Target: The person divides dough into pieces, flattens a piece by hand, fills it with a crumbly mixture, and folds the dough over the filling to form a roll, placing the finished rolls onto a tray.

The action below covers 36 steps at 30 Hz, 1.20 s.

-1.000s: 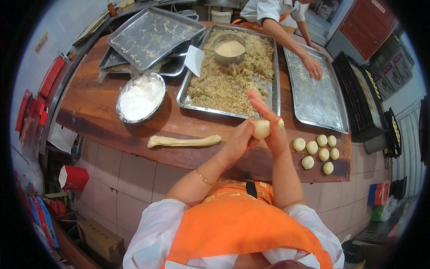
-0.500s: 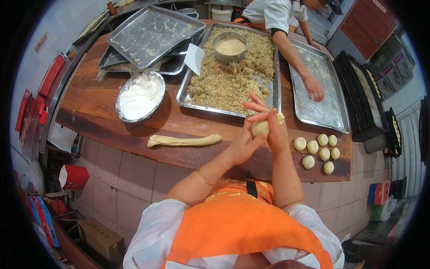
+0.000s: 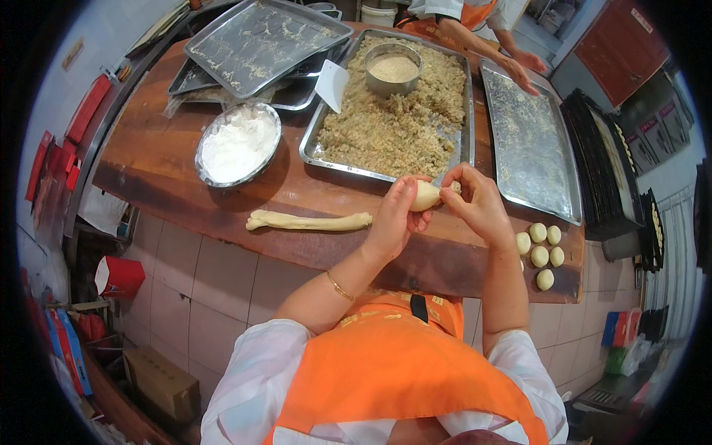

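Note:
A pale dough ball (image 3: 425,196) is in my hands just in front of the large filling tray. My left hand (image 3: 397,216) cups it, fingers curled round its left side. The fingertips of my right hand (image 3: 478,204) pinch a small nub at its right end. Left of my hands, a thick dough rope (image 3: 311,222) lies near the table's front edge. To the right, several round dough balls (image 3: 539,256) sit in a loose group, partly hidden behind my right forearm.
A crumbly filling fills a metal tray (image 3: 348,169), with a round metal container (image 3: 391,86) and white scraper (image 3: 331,85) there. Left stand a flour bowl (image 3: 237,144) and stacked trays (image 3: 263,48). A co-worker's hands (image 3: 523,70) hover over the right tray (image 3: 538,163).
My right hand has turned and moved right, from wrapping the dough ball to pinching its end. The ball now points sideways. The co-worker's hands have drawn back toward the tray's far end.

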### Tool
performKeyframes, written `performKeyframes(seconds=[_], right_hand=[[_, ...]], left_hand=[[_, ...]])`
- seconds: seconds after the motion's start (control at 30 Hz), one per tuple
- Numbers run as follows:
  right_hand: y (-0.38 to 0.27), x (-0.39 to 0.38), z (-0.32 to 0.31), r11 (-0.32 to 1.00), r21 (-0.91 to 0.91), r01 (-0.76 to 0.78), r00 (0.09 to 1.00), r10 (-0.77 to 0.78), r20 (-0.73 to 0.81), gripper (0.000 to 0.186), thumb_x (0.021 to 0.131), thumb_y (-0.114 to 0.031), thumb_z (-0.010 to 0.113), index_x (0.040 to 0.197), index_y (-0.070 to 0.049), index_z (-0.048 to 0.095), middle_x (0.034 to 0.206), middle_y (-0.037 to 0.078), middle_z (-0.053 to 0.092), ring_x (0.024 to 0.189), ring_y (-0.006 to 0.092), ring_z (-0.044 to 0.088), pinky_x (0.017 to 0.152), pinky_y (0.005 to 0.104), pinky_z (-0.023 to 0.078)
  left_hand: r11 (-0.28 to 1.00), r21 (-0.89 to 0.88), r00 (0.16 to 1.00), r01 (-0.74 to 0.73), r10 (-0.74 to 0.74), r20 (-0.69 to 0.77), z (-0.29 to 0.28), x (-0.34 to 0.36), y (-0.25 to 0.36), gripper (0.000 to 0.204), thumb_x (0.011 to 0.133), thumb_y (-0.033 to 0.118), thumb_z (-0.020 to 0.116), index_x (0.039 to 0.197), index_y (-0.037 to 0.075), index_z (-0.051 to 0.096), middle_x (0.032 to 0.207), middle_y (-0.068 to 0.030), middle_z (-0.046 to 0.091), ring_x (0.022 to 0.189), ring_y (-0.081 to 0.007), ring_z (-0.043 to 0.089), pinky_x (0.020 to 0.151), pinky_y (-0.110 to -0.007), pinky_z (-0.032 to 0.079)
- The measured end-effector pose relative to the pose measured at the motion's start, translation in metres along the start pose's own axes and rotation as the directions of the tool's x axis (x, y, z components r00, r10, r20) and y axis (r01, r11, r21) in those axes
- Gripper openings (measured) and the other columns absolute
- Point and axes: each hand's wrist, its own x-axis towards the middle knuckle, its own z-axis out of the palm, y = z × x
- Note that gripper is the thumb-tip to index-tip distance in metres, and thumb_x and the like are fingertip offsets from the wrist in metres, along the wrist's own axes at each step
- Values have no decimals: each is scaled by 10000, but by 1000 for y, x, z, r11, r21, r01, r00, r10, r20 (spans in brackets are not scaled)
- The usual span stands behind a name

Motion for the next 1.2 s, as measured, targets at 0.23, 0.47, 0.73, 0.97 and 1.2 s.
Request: performKeyframes(seconds=[0.23,0.47,0.73,0.97,1.2], right_hand=[[-1,3,-6,995,-42,91,993,-88,82,139,858,-108,698,941,-34,615,747,22,560,636,95,494,585,271,419],[-6,3,3,966,-141,216,973,-200,118,134,836,-74,681,932,-21,604,766,81,586,671,166,551,617,312,456],[-20,1,7,883,-248,398,911,-349,219,120,812,-28,665,902,-4,589,765,119,579,652,231,579,608,326,471],[-23,-7,4,871,-289,397,909,-330,254,141,800,-34,672,888,-5,566,784,165,584,706,353,593,649,386,490],[2,-32,-1,896,-300,329,914,-222,340,165,806,-57,665,921,1,562,834,191,607,795,403,616,695,436,496]], left_hand=[[994,112,1000,-1,2,-13,0,-4,11,391,1084,378,453,1326,70,455,1089,-84,623,765,-118,602,622,-248,513],[976,215,991,-43,69,-113,5,0,1,422,1081,434,436,1276,62,478,1037,-62,615,712,-94,591,629,-242,513],[897,436,982,78,7,-190,-13,6,-3,484,1074,525,389,1062,99,619,798,19,597,677,-41,531,554,-200,430],[813,569,990,123,-60,-129,-14,7,-3,441,1063,481,445,1133,76,607,879,0,601,721,-103,558,637,-265,482],[544,823,956,-164,-118,269,-16,-22,-19,511,922,289,700,1325,35,517,1240,-170,595,1200,-290,557,1028,-342,428]])
